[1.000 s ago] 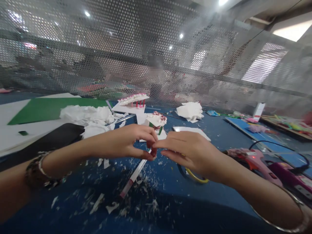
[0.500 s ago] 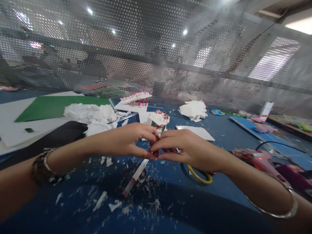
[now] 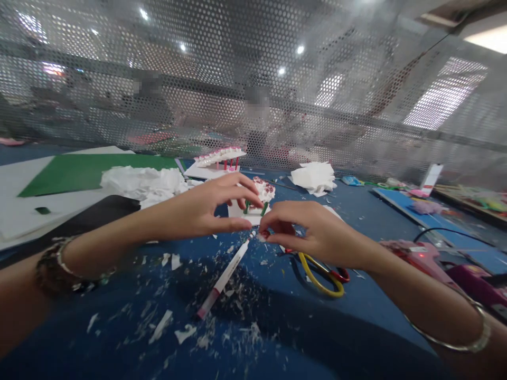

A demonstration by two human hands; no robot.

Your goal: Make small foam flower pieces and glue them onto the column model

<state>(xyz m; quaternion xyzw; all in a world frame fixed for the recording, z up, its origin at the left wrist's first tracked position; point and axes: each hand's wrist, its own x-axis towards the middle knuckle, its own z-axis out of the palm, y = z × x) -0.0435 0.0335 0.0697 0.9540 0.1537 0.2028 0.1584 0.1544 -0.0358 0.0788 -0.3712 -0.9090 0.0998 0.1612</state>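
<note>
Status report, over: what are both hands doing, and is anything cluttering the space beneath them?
Right hand: pinching small red-and-white piece. Left hand: open, nothing visible in it. Clutter: marker, paper scraps on blue tabletop below.

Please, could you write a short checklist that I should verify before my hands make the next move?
1. Small red-and-white piece secured: ok, pinched in the right hand.
2. Left hand free: ok, open, nothing visible in it.
3. Scissors away from right hand: not ok, handles lie close by.
4. Work area tidy: not ok, paper scraps are strewn about.
5. Marker capped: cannot tell.
6. Glue gun cool: cannot tell; red light lit.
</note>
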